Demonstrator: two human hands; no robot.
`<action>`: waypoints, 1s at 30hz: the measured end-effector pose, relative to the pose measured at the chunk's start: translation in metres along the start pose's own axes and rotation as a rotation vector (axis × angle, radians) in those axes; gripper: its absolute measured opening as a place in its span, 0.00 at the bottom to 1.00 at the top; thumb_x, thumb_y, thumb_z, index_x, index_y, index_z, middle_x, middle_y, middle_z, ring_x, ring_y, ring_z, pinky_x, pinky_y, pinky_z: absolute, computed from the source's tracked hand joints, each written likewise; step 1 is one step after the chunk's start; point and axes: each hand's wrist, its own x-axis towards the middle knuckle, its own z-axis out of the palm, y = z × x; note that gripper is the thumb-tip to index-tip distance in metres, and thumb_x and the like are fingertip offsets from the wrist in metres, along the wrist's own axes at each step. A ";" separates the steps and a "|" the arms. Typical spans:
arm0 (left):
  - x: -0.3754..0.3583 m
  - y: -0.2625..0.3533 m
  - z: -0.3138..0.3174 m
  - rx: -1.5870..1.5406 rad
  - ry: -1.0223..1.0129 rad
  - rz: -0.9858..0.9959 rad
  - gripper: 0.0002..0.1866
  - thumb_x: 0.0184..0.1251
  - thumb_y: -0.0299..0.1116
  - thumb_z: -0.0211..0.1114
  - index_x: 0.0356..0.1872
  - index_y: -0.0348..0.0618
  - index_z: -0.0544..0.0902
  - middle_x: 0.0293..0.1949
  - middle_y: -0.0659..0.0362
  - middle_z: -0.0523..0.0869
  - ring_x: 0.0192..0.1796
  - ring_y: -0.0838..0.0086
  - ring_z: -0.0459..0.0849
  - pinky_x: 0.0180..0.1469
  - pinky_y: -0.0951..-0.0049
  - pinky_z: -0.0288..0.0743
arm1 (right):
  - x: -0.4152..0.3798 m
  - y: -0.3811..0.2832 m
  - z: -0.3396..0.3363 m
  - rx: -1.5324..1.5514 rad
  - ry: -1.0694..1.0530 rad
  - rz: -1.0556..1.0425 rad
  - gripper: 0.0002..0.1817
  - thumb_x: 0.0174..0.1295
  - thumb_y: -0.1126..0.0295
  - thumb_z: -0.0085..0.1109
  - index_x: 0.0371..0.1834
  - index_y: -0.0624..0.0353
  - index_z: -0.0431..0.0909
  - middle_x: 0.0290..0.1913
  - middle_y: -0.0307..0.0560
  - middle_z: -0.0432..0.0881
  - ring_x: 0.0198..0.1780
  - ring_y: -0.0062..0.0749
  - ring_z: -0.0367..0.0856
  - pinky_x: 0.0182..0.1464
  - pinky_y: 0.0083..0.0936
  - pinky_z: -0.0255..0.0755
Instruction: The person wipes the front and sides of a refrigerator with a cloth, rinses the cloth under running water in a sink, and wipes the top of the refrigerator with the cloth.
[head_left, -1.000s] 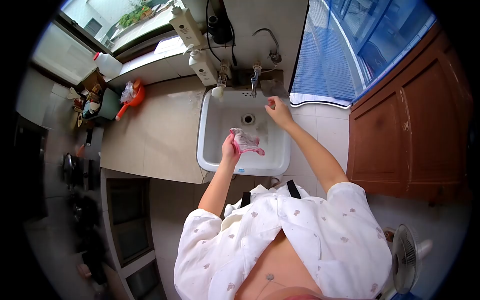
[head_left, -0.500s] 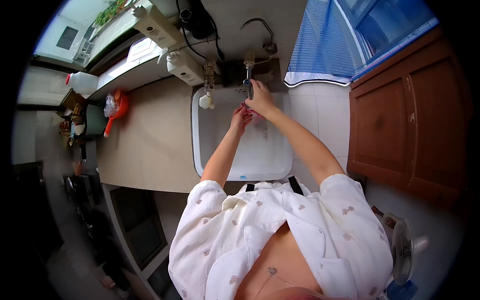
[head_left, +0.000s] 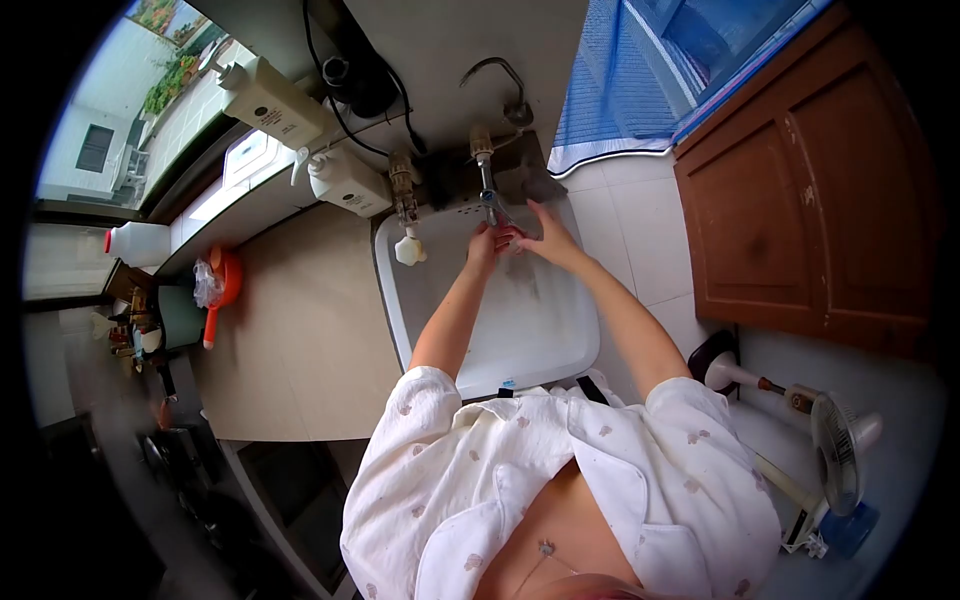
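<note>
Below the tap (head_left: 487, 192) of the white sink (head_left: 490, 345), my left hand (head_left: 481, 250) is closed around a small pink-red thing (head_left: 508, 236), largely covered by the fingers, so its kind does not show. My right hand (head_left: 550, 240) is just to the right, its fingers apart and one digit pointing up towards the tap. Its other fingertips reach the pink-red thing and my left fingers; whether they grip it is not clear.
A second tap with a white knob (head_left: 409, 250) juts over the sink's left side. Behind the counter (head_left: 300, 330) stand two white pump bottles (head_left: 347, 184). An orange dipper (head_left: 226, 285) lies at left. A brown wooden door (head_left: 800, 190) and a fan (head_left: 838, 450) are at right.
My right hand has let go of the tap and come down beside my left hand, its fingers spreading. My left hand stays under the tap with the pink-red thing. The view has tilted slightly.
</note>
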 end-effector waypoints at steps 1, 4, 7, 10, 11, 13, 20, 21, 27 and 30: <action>0.001 -0.002 -0.001 -0.002 -0.002 0.000 0.08 0.54 0.28 0.49 0.37 0.46 0.71 0.31 0.60 0.82 0.31 0.75 0.80 0.33 0.76 0.68 | -0.009 0.021 0.011 -0.107 -0.018 0.117 0.39 0.43 0.64 0.64 0.62 0.51 0.57 0.59 0.52 0.62 0.60 0.46 0.61 0.56 0.30 0.62; 0.007 0.000 -0.005 0.015 0.013 -0.009 0.09 0.58 0.28 0.48 0.40 0.46 0.71 0.31 0.57 0.82 0.34 0.72 0.80 0.33 0.74 0.70 | -0.016 0.029 0.029 -0.263 -0.018 0.292 0.32 0.47 0.62 0.60 0.58 0.52 0.62 0.55 0.53 0.67 0.56 0.45 0.66 0.54 0.30 0.63; 0.006 -0.007 -0.022 -0.004 0.000 -0.029 0.09 0.58 0.30 0.49 0.39 0.46 0.72 0.31 0.60 0.81 0.35 0.74 0.79 0.34 0.75 0.69 | -0.004 0.047 0.042 -0.220 -0.027 0.347 0.22 0.52 0.61 0.53 0.50 0.56 0.69 0.45 0.54 0.74 0.49 0.45 0.72 0.49 0.31 0.66; 0.000 -0.014 -0.051 0.115 0.099 0.093 0.08 0.59 0.32 0.50 0.38 0.46 0.73 0.32 0.62 0.80 0.36 0.77 0.77 0.36 0.76 0.68 | 0.009 0.051 0.049 -0.032 -0.057 0.320 0.16 0.56 0.62 0.48 0.44 0.59 0.72 0.36 0.55 0.78 0.41 0.44 0.76 0.43 0.32 0.67; -0.005 -0.011 -0.055 0.020 0.154 0.165 0.09 0.59 0.32 0.51 0.40 0.44 0.73 0.28 0.64 0.77 0.32 0.79 0.74 0.33 0.78 0.67 | 0.014 0.045 0.047 0.060 -0.051 0.290 0.14 0.57 0.63 0.46 0.42 0.59 0.73 0.33 0.55 0.78 0.37 0.44 0.77 0.40 0.32 0.67; -0.012 -0.009 -0.063 -0.078 0.213 0.242 0.10 0.59 0.32 0.51 0.41 0.42 0.73 0.24 0.66 0.74 0.29 0.80 0.71 0.31 0.80 0.65 | 0.024 0.031 0.050 0.018 -0.050 0.301 0.14 0.59 0.62 0.43 0.42 0.58 0.73 0.32 0.54 0.78 0.35 0.42 0.77 0.39 0.30 0.67; -0.025 -0.027 -0.108 0.076 0.361 0.224 0.09 0.63 0.34 0.50 0.36 0.41 0.74 0.27 0.64 0.74 0.32 0.81 0.70 0.35 0.79 0.65 | 0.052 0.025 0.080 0.127 0.137 0.212 0.14 0.58 0.62 0.46 0.44 0.56 0.71 0.38 0.57 0.77 0.42 0.45 0.75 0.42 0.30 0.66; -0.031 -0.023 -0.108 0.147 0.328 0.211 0.08 0.63 0.33 0.50 0.37 0.41 0.73 0.28 0.64 0.74 0.33 0.80 0.71 0.36 0.77 0.67 | 0.054 0.023 0.083 0.142 0.154 0.186 0.14 0.57 0.63 0.46 0.44 0.55 0.71 0.38 0.57 0.77 0.43 0.46 0.75 0.42 0.31 0.66; -0.051 -0.012 -0.108 0.493 0.426 0.402 0.09 0.62 0.32 0.51 0.35 0.35 0.74 0.29 0.58 0.77 0.29 0.74 0.72 0.33 0.74 0.67 | 0.064 0.063 0.100 -0.070 0.020 0.205 0.17 0.55 0.59 0.49 0.45 0.54 0.70 0.38 0.59 0.76 0.44 0.47 0.74 0.47 0.36 0.66; -0.056 -0.006 -0.106 0.777 0.427 0.216 0.11 0.58 0.33 0.56 0.37 0.34 0.73 0.32 0.52 0.79 0.35 0.67 0.76 0.39 0.71 0.68 | 0.073 0.113 0.122 -0.091 0.057 0.173 0.18 0.54 0.57 0.50 0.45 0.54 0.70 0.36 0.60 0.76 0.44 0.49 0.74 0.47 0.38 0.66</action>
